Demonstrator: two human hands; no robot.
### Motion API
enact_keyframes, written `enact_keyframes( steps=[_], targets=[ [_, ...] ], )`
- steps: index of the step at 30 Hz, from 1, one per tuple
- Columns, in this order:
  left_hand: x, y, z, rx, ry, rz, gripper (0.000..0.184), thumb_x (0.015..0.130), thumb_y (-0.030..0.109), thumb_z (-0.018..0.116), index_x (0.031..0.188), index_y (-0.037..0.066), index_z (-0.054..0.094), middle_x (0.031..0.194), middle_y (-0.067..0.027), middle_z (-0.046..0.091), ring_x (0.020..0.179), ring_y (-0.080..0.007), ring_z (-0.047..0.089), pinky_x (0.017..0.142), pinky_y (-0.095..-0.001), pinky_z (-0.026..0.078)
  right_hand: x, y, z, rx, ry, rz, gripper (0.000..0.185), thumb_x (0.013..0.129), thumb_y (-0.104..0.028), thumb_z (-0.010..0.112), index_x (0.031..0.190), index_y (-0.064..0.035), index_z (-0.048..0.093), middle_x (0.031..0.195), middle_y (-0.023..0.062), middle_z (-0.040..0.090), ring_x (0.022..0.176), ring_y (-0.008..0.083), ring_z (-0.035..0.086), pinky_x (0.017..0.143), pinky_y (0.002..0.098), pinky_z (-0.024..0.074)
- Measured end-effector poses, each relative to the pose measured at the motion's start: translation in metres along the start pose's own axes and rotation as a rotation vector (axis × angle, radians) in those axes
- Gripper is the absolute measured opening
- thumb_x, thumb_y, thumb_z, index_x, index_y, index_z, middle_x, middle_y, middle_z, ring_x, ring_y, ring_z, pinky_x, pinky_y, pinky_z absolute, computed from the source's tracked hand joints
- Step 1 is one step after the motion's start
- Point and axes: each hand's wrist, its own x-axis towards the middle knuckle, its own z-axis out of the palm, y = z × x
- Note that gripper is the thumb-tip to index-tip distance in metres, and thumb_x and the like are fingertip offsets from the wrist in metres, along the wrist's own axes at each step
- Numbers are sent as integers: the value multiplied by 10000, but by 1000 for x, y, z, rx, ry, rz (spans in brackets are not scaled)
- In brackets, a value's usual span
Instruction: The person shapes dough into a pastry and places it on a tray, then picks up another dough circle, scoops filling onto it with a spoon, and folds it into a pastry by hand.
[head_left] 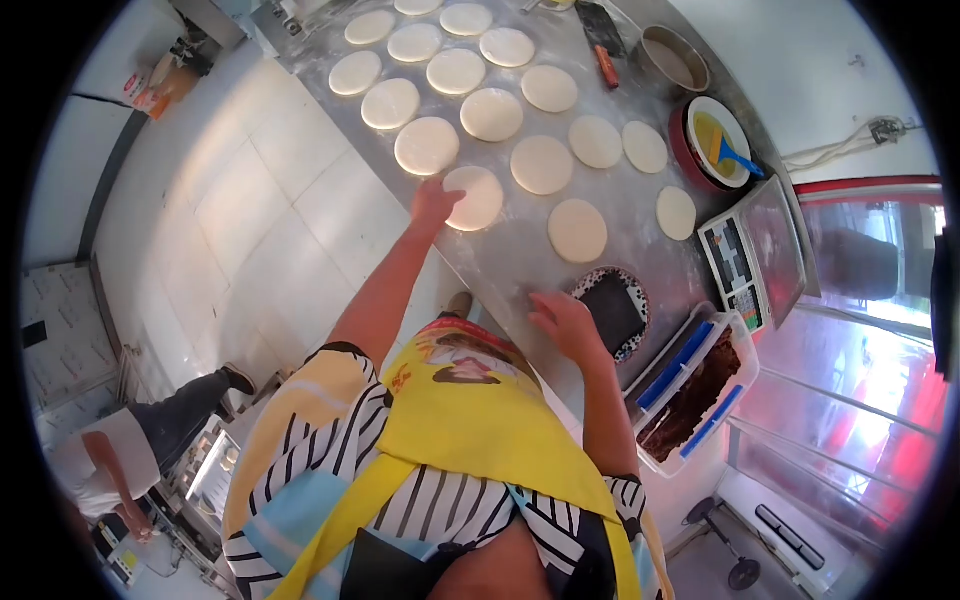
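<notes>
Left hand (437, 203) at dough disc, right hand (565, 325) over near table edge.

My head view: left fingers touch the left rim of the dough disc (474, 199), lying flat on the metal table (500, 262) at its near edge; pinching or just resting, I can't tell. Right fingers loosely spread, holding nothing, just beside the spotted-rim tray (612, 312). Other pale discs (542, 165) lie flat beyond.

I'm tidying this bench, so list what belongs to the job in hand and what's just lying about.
Apparently in the job:
dough rounds, one touched by the left hand
tub of dark brown stuff, possibly filling
brush in the bowl of yellow liquid

Probably lying about:
red-handled tool
round metal pan
</notes>
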Motion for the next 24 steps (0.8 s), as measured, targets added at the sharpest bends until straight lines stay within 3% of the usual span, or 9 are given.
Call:
enact_keyframes(
  steps=[2, 5, 8, 9, 11, 14, 17, 21, 24],
  targets=[
    [8, 1, 6, 100, -21, 79, 381, 754, 166, 722, 1079, 22, 586, 950, -154, 648, 885, -311, 629, 753, -395, 489, 1, -2, 0, 49, 24, -36, 324, 818, -196, 636, 1111, -64, 600, 1045, 146, 605, 961, 325, 575, 817, 399, 468],
    [-21, 9, 15, 356, 377, 846, 255, 816, 129, 666, 1041, 42, 586, 938, -150, 649, 834, -321, 634, 723, -400, 493, 4, 3, 0, 26, -42, 47, 365, 830, -205, 638, 1160, -59, 583, 1075, 130, 618, 970, 285, 591, 837, 374, 477],
    [-77, 49, 16, 85, 137, 818, 184, 861, 123, 622, 1016, 34, 577, 932, -161, 640, 835, -348, 618, 712, -380, 492, 11, 10, 16, 630, 263, 184, 377, 881, -221, 614, 1205, -35, 564, 1106, 120, 620, 992, 229, 595, 863, 347, 483],
    [-102, 74, 6, 17, -66, 634, 227, 850, 158, 637, 1019, 21, 571, 949, -166, 638, 868, -340, 622, 721, -367, 488, 12, 10, 15, 967, 314, 241, 380, 888, -216, 614, 1213, -27, 558, 1118, 120, 614, 1001, 215, 591, 868, 337, 482],
    [-124, 97, 14, -187, -272, 549, 259, 842, 182, 640, 1023, 13, 563, 987, -177, 633, 916, -326, 621, 742, -364, 483, 13, 13, 8, 1639, 422, 318, 388, 902, -206, 614, 1230, -12, 546, 1144, 119, 601, 1018, 187, 582, 878, 316, 482],
    [-139, 91, 65, -248, -523, 516, 331, 826, 210, 647, 1066, 6, 544, 1011, -177, 624, 955, -303, 613, 793, -377, 473, -12, 36, -2, 1661, 642, 131, 338, 883, -161, 643, 1181, -12, 582, 1062, 97, 630, 943, 148, 595, 828, 272, 481],
    [-163, 85, 120, -69, -626, 590, 420, 816, 215, 651, 1151, 6, 511, 1014, -180, 613, 970, -316, 597, 848, -391, 461, -63, 94, 6, 1247, 924, 377, 301, 845, -128, 684, 1113, -9, 620, 972, 58, 655, 858, 122, 599, 778, 238, 469],
    [-166, 77, 179, 265, -690, 726, 576, 804, 242, 664, 1288, 20, 446, 1162, -179, 571, 1086, -313, 548, 934, -401, 424, -93, 123, 11, 768, 957, 537, 268, 803, -160, 720, 1003, 4, 648, 817, 26, 651, 739, 120, 588, 710, 241, 471],
    [-178, 71, 183, 724, -206, 1269, 634, 802, 280, 661, 1341, 49, 420, 1373, -144, 445, 1276, -261, 423, 1028, -435, 346, -95, 124, 1, 746, 797, 592, 337, 831, -187, 688, 1101, -11, 589, 957, 70, 634, 832, 175, 601, 754, 293, 486]
  ],
)
